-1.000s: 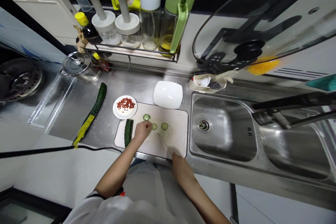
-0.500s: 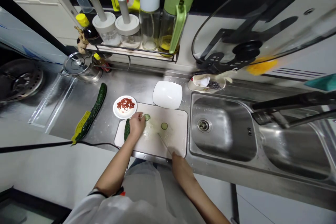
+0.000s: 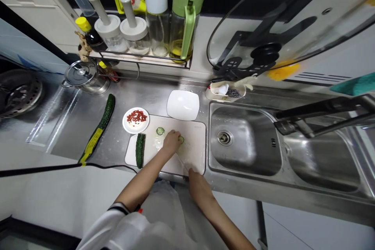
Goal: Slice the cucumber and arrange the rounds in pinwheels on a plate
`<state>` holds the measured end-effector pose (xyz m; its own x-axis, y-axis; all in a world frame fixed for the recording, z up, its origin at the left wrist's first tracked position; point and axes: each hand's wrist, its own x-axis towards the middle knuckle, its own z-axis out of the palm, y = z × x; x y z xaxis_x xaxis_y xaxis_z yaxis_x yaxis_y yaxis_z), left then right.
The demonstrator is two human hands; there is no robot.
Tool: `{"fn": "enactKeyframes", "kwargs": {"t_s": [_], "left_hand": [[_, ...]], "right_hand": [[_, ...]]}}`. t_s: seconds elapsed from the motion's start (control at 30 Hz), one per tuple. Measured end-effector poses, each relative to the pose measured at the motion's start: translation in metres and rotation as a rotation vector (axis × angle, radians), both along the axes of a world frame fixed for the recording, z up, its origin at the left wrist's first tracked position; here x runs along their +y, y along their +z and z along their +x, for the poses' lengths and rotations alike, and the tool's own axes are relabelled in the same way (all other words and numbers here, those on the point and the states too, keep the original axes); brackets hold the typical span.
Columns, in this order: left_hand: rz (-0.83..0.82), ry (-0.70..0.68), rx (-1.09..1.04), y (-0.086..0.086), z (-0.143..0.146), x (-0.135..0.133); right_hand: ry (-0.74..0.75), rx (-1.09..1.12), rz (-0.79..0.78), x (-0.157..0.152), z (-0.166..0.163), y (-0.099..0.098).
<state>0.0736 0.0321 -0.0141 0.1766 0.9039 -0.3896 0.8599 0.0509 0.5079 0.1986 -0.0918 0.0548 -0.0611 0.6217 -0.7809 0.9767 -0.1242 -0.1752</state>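
My left hand [image 3: 171, 141] is over the middle of the white cutting board [image 3: 195, 152], its fingertips closed at the edge of a thin cucumber slice [image 3: 181, 140]. My right hand [image 3: 199, 185] grips a knife [image 3: 182, 161] at the board's front edge, the blade lying low and pointing up and left. Another cucumber slice [image 3: 160, 131], or a small stack of slices, rests left of my left hand. A cut length of dark green cucumber [image 3: 140, 150] lies upright along the board's left side. Wet traces show on the board beneath my left wrist.
A small plate of chopped red pieces [image 3: 136, 129] and a white dish [image 3: 183, 105] stand behind the board. A whole cucumber [image 3: 105, 119] with a yellow label lies left, near a black cable [image 3: 111, 166]. The steel sink [image 3: 249, 144] is right; bottles and jars line the rack [image 3: 143, 59].
My left hand has moved right from the left cucumber slice to the other one, uncovering the cucumber length. My right hand and the knife stay nearly in place. The view has shifted slightly.
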Motion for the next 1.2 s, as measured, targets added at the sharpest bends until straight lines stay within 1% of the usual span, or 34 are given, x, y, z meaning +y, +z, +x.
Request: {"fn": "enactKeyframes", "kwargs": {"t_s": [0.27, 0.4, 0.63, 0.73, 0.87, 0.97, 1.07, 1.2], "left_hand": [[-0.056, 0.028, -0.006, 0.005, 0.005, 0.003], [-0.078, 0.007, -0.017, 0.005, 0.005, 0.005], [-0.085, -0.017, -0.042, 0.0, 0.0, 0.007], [-0.067, -0.013, -0.078, -0.002, -0.006, 0.006], [-0.052, 0.037, -0.109, -0.003, -0.018, 0.003], [-0.064, 0.109, -0.109, -0.002, -0.029, 0.0], [-0.104, 0.193, -0.098, 0.0, -0.037, -0.003], [-0.119, 0.269, -0.076, -0.001, -0.044, -0.008]], "right_hand": [[-0.008, -0.009, 0.028, -0.002, 0.001, -0.004], [0.002, -0.013, 0.021, -0.002, 0.001, -0.008], [0.01, -0.018, 0.011, 0.001, 0.001, -0.003], [0.016, -0.008, 0.013, -0.001, 0.002, -0.005], [0.038, -0.006, 0.062, -0.006, 0.007, -0.012], [0.041, -0.015, 0.097, -0.009, 0.01, -0.014], [0.054, -0.004, 0.105, -0.008, 0.01, -0.013], [0.048, -0.001, 0.124, 0.0, 0.007, -0.009]]}}
